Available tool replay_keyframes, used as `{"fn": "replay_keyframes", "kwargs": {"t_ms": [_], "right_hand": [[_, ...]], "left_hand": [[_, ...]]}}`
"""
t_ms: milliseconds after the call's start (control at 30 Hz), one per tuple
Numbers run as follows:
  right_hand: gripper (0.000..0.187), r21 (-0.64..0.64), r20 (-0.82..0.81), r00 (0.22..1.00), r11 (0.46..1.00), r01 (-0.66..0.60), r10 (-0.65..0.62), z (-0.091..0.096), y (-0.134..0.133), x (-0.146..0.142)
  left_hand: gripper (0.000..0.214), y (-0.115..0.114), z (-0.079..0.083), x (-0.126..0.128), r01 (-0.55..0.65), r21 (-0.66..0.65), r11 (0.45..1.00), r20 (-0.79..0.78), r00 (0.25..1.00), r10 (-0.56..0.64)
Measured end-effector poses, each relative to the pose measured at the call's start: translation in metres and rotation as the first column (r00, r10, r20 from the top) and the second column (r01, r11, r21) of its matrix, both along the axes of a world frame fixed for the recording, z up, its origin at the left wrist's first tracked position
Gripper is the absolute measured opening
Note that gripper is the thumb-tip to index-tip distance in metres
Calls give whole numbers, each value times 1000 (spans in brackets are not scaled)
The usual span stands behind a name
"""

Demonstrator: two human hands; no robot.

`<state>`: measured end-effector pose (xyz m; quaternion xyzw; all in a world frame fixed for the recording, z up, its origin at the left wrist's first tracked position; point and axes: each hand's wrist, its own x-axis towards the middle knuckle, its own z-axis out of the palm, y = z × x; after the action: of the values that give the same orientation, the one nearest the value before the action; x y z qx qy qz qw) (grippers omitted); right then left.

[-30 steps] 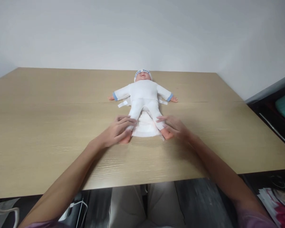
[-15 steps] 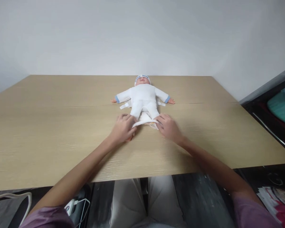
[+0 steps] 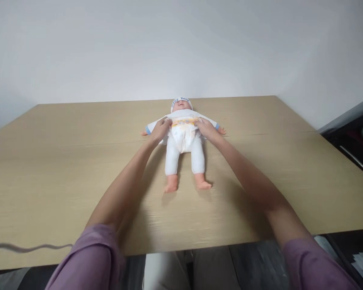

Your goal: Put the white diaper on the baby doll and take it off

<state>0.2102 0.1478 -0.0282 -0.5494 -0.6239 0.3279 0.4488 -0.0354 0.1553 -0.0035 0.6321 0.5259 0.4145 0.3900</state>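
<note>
A baby doll (image 3: 171,161) in a white suit with blue cuffs and a printed white headband lies on its back, feet toward me. The front panel of a white diaper (image 3: 184,135) with an orange printed band is spread over its belly. At the panel's upper left corner, my left hand (image 3: 161,128) is closed on the diaper. My right hand (image 3: 206,128) pinches the upper right corner. The hands hide the diaper's side tabs and part of the doll's sleeves.
The doll lies on a wide wooden table (image 3: 63,169) that reaches back to a pale wall (image 3: 169,48). A grey cable (image 3: 30,247) crosses the table's near left edge. Dark furniture (image 3: 355,139) holding a green item stands at the right.
Both hands have moved away from me, bringing the diaper's front panel up between the doll's legs and onto its belly. The doll's legs and feet are now uncovered.
</note>
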Motion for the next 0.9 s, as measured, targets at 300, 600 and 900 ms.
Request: {"fn": "replay_keyframes", "kwargs": {"t_ms": [300,600,900], "right_hand": [[30,-170,-296,952,976,-138,83,-9,-43,1],[38,-149,-96,981,972,-184,172,12,-143,23],[38,153,220,957,976,157,-189,-6,-176,65]], "left_hand": [[31,-26,-37,-4,71,-90,993,238,970,-48],[51,-123,-27,-27,253,-199,947,294,937,-188],[31,-134,2,-39,-63,141,988,-76,994,75]]}}
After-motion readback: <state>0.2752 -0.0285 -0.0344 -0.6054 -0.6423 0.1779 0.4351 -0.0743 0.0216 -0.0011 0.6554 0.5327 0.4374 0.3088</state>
